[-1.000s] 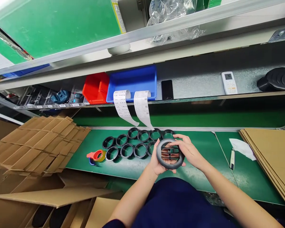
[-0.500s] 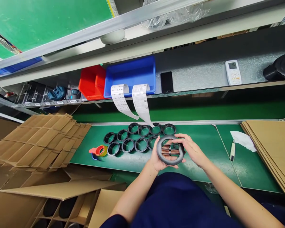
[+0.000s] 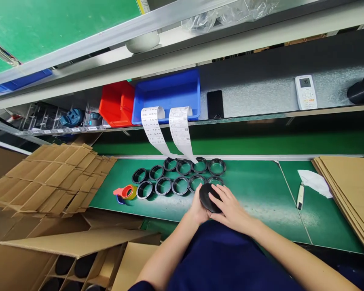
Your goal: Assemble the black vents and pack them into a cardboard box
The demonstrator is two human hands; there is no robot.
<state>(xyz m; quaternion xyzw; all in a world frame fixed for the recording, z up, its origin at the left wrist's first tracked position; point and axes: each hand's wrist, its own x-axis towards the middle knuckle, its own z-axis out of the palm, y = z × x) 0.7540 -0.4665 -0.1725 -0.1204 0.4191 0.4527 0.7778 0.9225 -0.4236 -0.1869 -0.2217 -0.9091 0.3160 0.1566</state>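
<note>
A black round part (image 3: 210, 198) with a solid dark face is held close in front of my body, over the front edge of the bench. My left hand (image 3: 197, 208) grips it from the left and underneath, its fingers mostly hidden behind it. My right hand (image 3: 232, 210) closes on its right side, with fingers lying over the face and lower rim. Just beyond my hands, several black rings (image 3: 180, 185) lie in two rows on the green bench top (image 3: 255, 194). The nearest ring is partly covered by my fingers.
Left on the bench lies a tape dispenser (image 3: 128, 192); cardboard dividers (image 3: 48, 178) are stacked beyond it. A partitioned carton (image 3: 63, 244) holds black round parts. At right are a cutter (image 3: 300, 196) and cardboard sheets (image 3: 346, 182). Label strips (image 3: 182, 133) hang from the shelf's blue bin (image 3: 166, 93).
The part showed an open ring with bars across it; now a solid dark face shows. My right hand has moved down and left over it. The view has shifted slightly.
</note>
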